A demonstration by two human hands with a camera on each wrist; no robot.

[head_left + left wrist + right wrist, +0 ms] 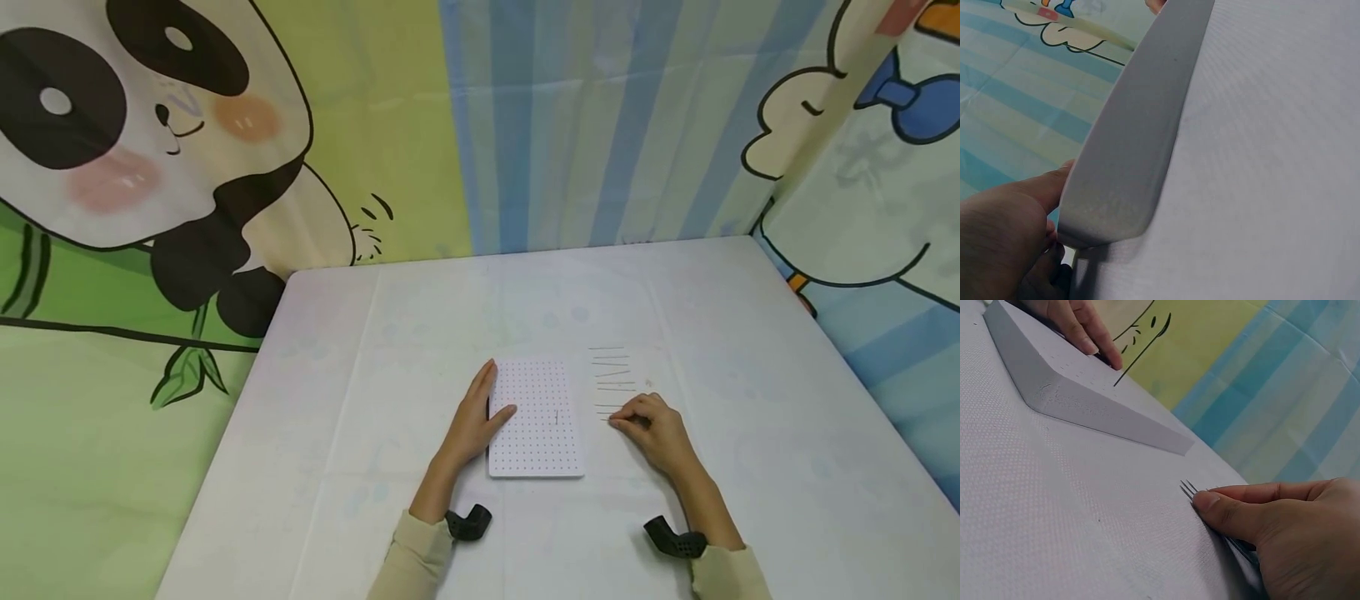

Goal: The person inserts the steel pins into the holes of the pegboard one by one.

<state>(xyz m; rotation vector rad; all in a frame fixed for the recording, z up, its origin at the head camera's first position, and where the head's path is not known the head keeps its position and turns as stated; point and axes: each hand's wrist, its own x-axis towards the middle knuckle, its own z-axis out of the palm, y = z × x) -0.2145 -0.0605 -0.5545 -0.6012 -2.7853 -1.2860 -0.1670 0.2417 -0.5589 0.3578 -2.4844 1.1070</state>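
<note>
White pegboard (536, 417) steadied by left hand (474, 421); right hand (654, 429) pinches pins (611, 379).

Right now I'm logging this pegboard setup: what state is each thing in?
White pegboard: flat on the table, one pin standing in it.
Loose pins: lying in a row right of the board.
Left hand: resting on the board's left edge.
Right hand: pinching pins at the row's near end.
</note>
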